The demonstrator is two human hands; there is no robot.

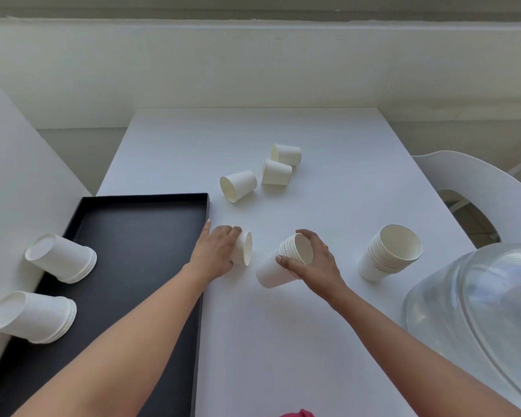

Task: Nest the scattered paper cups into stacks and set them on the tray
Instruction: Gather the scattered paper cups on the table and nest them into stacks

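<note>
Your right hand (313, 260) grips the tilted stack (268, 275) on the table (283, 341), while at its nine o'clock your left hand (215, 251) curls round a loose cup (245, 248), probably light and crushable, so hold its sidewall gently.

Taking the tilted cup stack (283, 263) on the table (283, 341) as centre: lone cup (243, 248) just beside at 9 o'clock, tray (145, 197) beyond it holding a far stack (61, 257) and a near stack (32, 316), three loose cups (275, 172) at 12, upright stack (388, 252) at 3, dome cover (478, 311) at 4.
</note>
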